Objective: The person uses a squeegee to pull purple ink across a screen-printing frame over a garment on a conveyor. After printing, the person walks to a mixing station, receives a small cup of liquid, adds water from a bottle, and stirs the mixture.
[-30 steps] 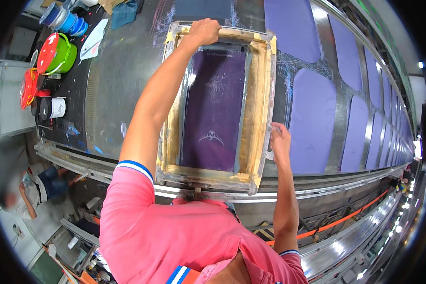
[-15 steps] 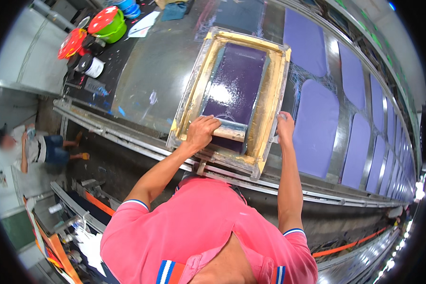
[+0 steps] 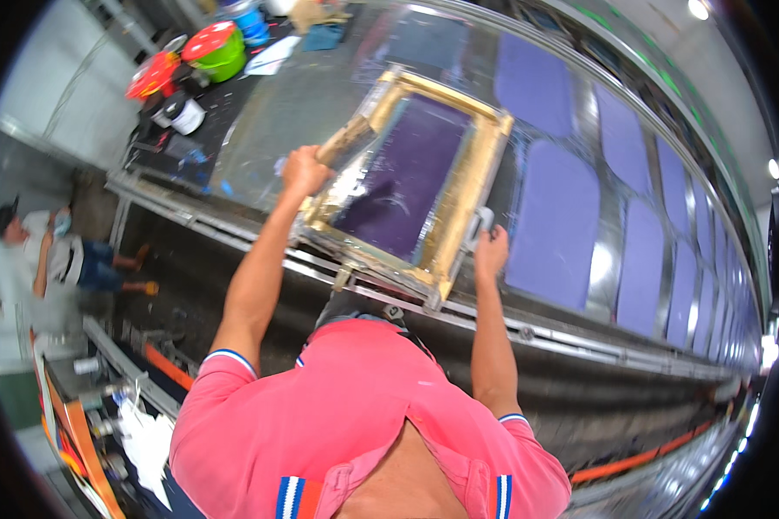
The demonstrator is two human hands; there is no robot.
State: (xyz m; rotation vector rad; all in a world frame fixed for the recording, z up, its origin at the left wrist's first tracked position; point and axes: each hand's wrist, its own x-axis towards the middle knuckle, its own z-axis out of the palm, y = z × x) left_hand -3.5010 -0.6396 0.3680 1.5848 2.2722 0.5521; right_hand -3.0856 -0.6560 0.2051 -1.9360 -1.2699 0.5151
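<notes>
Fingers of the left hand [image 3: 305,173] are pinching the wooden bar [image 3: 346,141] at the left side of the frame [image 3: 488,154] on the desk [image 3: 268,121], the right hand [image 3: 492,251] is touching a grey handle [image 3: 480,221], grip unclear, and moving slowly is probably stopping drips.

No lettering can be read; any print on the white-sided, black-lidded round jar [image 3: 187,117] is too blurred.

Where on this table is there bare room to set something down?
The widest bare patch is the grey, smudged tabletop between the green bucket and the squeegee in the left hand. Crowded: the far left corner, with red lids and jars, and right of the screen frame, where purple panels leave only narrow strips.
</notes>
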